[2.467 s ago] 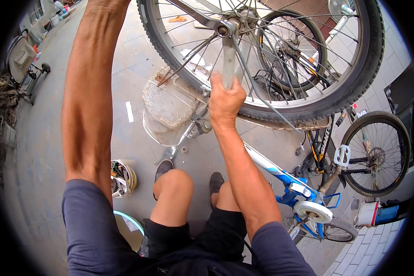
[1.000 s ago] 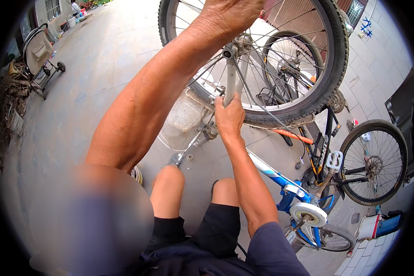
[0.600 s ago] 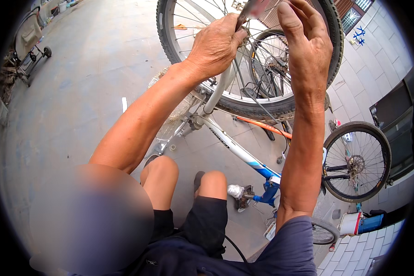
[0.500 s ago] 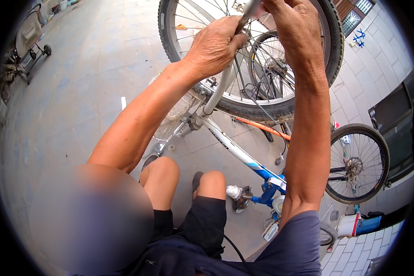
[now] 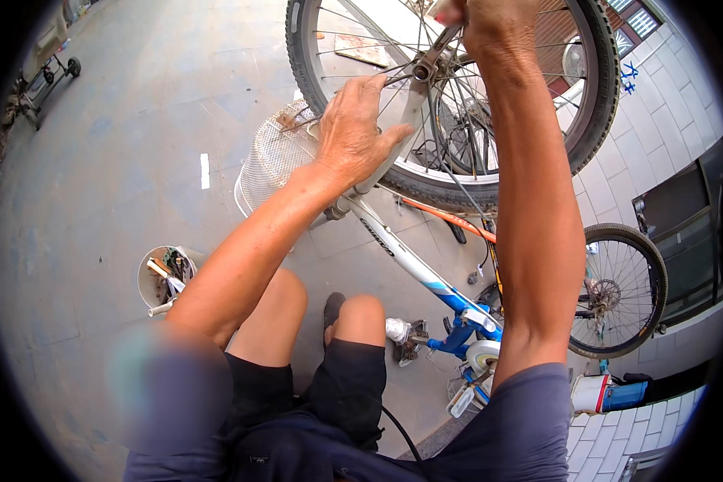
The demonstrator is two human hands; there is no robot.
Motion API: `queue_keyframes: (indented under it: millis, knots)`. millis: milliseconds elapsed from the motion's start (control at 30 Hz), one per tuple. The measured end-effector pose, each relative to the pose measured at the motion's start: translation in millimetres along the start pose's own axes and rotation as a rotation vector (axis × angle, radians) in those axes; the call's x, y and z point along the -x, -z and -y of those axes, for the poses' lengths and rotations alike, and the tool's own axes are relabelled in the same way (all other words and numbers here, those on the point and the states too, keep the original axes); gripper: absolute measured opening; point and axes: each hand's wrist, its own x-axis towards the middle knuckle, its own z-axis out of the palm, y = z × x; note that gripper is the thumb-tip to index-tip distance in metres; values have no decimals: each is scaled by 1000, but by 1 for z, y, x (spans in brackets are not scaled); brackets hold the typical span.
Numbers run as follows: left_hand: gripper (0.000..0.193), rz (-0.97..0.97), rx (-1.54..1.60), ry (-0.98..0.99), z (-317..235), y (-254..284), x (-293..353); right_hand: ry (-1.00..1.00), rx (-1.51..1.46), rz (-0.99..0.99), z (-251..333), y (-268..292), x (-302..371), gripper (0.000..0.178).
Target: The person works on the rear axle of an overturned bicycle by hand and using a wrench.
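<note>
"Which step was in hand?"

"You seemed to be working at the round metal axle end (image 5: 422, 71) of the black-tyred spoked wheel (image 5: 450, 194), on the far side. A grey metal bar (image 5: 438, 50), perhaps a wrench, ran toward your bare right hand (image 5: 500, 28); its fingers were cut off, so I couldn't tell its grip."

"And the bare left hand (image 5: 353, 132)?"

"Open, your thumb overlapping the pale metal fork leg (image 5: 412, 104). The next move seemed to call for bracing that leg."

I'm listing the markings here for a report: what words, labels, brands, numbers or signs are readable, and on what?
Dark lettering on the bicycle frame: wording not copied here.
Blue marks on the tiled wall: too small to make out.
Small pale mark on the dark clothing: too small to read.
</note>
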Motion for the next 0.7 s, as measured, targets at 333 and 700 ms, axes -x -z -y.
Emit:
queue_keyframes:
  millis: [333,700]
  knots:
    - [64,-45,100,-24,-9,-9,-17,8,79,-84,9,-4,4,44]
    - [60,-115,118,-35,-19,-23,41,34,-102,219,25,16,7,48]
